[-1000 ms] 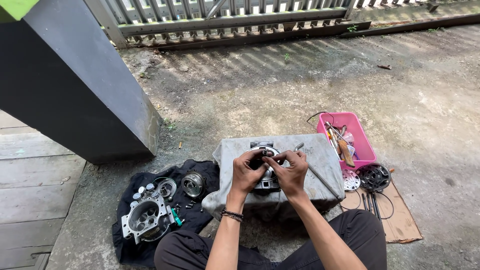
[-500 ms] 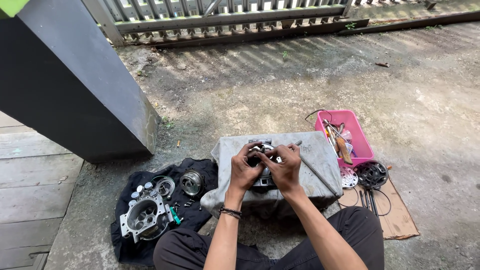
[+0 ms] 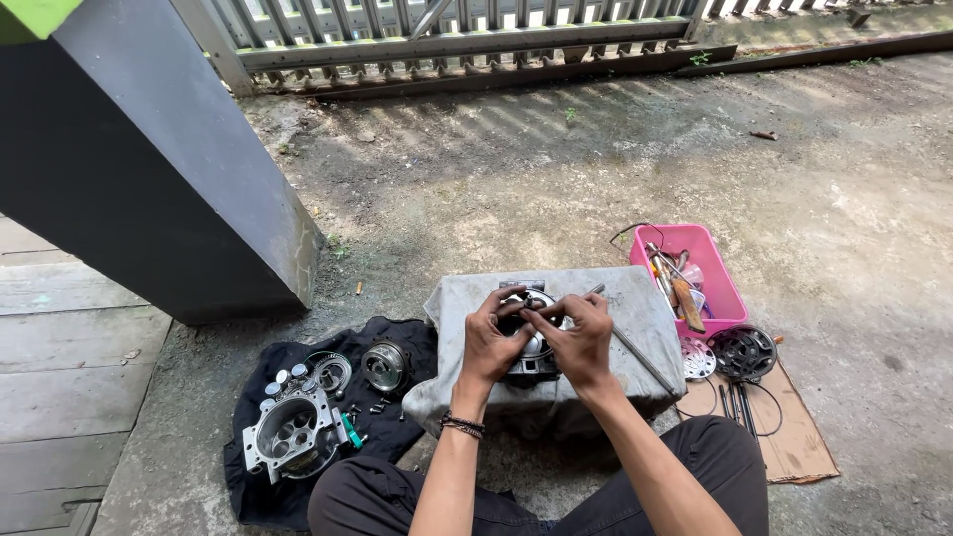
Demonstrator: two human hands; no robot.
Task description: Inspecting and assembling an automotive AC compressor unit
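Note:
Both my hands rest on a round metal engine part (image 3: 534, 342) that sits on a grey cloth-covered block (image 3: 645, 318) in front of my knees. My left hand (image 3: 491, 337) cups its left side, fingers curled over the top. My right hand (image 3: 578, 335) covers its right side, with fingertips pinched together at the part's upper middle. What the fingertips pinch is too small to make out. A thin metal rod (image 3: 640, 359) lies on the cloth to the right of my hands.
A black cloth (image 3: 260, 496) at the left holds a metal engine casing (image 3: 293, 432), round parts (image 3: 385, 365) and small bolts. A pink basket (image 3: 720, 288) of tools stands at the right, beside a dark clutch disc (image 3: 743, 351) on cardboard (image 3: 794, 447). A dark pillar (image 3: 149, 169) rises far left.
My hands have stayed on the metal part with only small finger shifts. The view has drifted slightly.

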